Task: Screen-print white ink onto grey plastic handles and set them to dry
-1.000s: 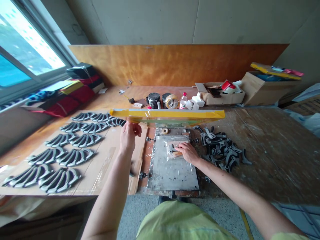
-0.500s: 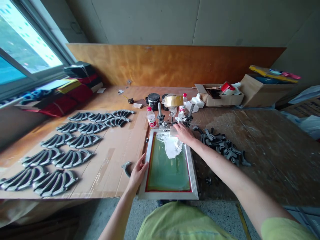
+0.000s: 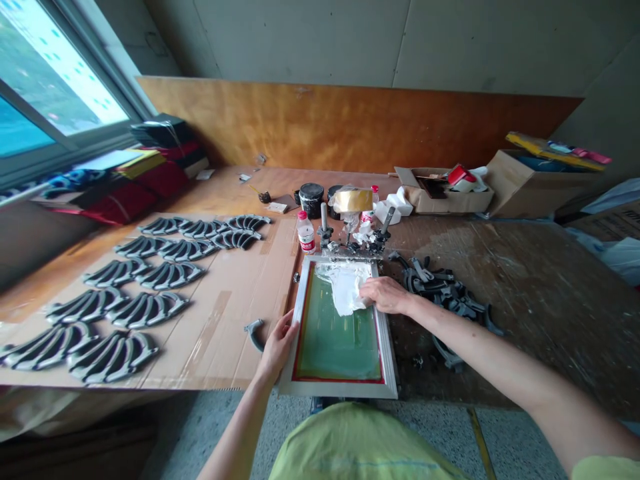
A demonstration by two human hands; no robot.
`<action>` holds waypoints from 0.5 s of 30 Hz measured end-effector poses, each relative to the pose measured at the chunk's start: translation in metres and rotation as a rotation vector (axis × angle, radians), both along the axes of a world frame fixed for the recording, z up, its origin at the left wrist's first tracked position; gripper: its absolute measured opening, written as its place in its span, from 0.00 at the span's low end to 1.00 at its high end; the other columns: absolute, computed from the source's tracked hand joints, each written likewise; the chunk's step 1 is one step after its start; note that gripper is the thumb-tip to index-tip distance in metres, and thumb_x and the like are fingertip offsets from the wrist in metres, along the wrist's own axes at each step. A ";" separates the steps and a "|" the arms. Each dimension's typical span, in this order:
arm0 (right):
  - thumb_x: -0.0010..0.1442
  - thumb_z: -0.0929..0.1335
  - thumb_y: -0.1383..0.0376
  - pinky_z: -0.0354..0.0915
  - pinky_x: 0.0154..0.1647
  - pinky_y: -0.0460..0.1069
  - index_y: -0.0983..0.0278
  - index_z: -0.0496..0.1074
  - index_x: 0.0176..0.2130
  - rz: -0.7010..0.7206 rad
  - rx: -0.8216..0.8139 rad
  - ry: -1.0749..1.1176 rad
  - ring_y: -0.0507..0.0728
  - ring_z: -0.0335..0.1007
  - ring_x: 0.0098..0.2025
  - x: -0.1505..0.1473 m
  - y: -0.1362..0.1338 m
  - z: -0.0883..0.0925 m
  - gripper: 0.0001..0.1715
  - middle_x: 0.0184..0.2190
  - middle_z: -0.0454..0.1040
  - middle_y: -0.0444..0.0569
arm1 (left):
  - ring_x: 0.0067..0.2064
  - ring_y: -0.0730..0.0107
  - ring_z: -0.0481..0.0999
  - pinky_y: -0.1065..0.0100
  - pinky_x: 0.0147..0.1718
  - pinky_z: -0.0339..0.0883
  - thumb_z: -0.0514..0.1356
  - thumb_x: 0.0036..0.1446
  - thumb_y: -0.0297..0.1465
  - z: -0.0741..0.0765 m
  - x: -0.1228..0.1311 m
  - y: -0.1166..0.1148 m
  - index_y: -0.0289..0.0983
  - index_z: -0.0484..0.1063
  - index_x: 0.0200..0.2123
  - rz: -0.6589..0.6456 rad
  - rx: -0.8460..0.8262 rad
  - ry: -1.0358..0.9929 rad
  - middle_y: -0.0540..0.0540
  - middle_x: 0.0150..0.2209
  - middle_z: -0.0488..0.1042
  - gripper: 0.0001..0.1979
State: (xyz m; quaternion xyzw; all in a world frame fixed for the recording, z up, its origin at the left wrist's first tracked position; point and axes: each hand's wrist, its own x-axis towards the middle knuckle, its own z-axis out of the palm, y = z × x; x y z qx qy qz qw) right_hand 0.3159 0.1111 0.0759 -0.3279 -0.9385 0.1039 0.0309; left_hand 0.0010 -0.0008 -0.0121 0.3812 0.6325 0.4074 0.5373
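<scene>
A silver-framed printing screen (image 3: 305,333) with green mesh lies on the table in front of me. A thick patch of white ink (image 3: 345,297) covers part of its upper mesh. My left hand (image 3: 280,343) rests against the frame's left edge, its fingers apart. Over the right side of the screen, my right hand (image 3: 387,295) is closed in a pinch at the ink's edge. It grips a small flat scraper, hard to tell apart from the white ink. One loose curved grey part (image 3: 255,335) lies left of my left hand.
Rows of curved grey parts (image 3: 147,307) cover the cardboard (image 3: 215,333) on the left. More grey parts are heaped (image 3: 450,293) on the right. Behind the screen stand a clamp (image 3: 353,250), a red-capped bottle (image 3: 306,233), black tubs (image 3: 311,200) and a cardboard box (image 3: 453,200).
My right hand has come toward me and slightly right, from the screen's top edge to the ink's right side. My left hand stays at the frame's left edge. The view has shifted slightly.
</scene>
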 end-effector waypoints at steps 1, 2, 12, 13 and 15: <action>0.53 0.65 0.79 0.61 0.35 0.47 0.62 0.73 0.31 -0.038 0.012 0.030 0.55 0.68 0.38 -0.002 0.003 -0.001 0.14 0.31 0.75 0.46 | 0.33 0.63 0.76 0.69 0.30 0.68 0.62 0.49 0.54 0.000 0.000 0.000 0.36 0.66 0.61 0.001 -0.002 0.012 0.45 0.35 0.78 0.41; 0.54 0.65 0.79 0.61 0.36 0.47 0.63 0.73 0.32 -0.086 0.038 0.062 0.56 0.68 0.39 -0.006 0.004 -0.005 0.14 0.32 0.75 0.47 | 0.32 0.64 0.76 0.69 0.30 0.67 0.63 0.49 0.54 0.001 -0.001 0.000 0.36 0.66 0.61 0.003 -0.003 0.023 0.45 0.34 0.78 0.41; 0.60 0.66 0.75 0.66 0.40 0.49 0.63 0.75 0.41 -0.118 0.050 0.211 0.56 0.70 0.40 -0.009 -0.017 -0.019 0.12 0.37 0.76 0.49 | 0.30 0.66 0.76 0.70 0.28 0.68 0.65 0.48 0.51 0.014 0.001 0.002 0.36 0.67 0.60 0.016 -0.019 -0.023 0.48 0.29 0.77 0.40; 0.60 0.67 0.73 0.66 0.40 0.49 0.62 0.74 0.43 -0.188 0.030 0.230 0.55 0.71 0.39 -0.011 -0.006 -0.012 0.12 0.39 0.76 0.48 | 0.30 0.66 0.76 0.70 0.28 0.68 0.65 0.48 0.51 0.019 0.001 0.002 0.36 0.67 0.60 0.015 -0.025 -0.035 0.48 0.29 0.77 0.40; 0.59 0.71 0.69 0.67 0.40 0.49 0.58 0.71 0.52 -0.335 0.008 0.241 0.55 0.72 0.40 -0.018 0.021 0.003 0.21 0.44 0.76 0.48 | 0.31 0.65 0.77 0.70 0.28 0.69 0.66 0.47 0.50 0.031 0.000 0.002 0.36 0.66 0.60 0.007 -0.033 -0.057 0.48 0.30 0.79 0.41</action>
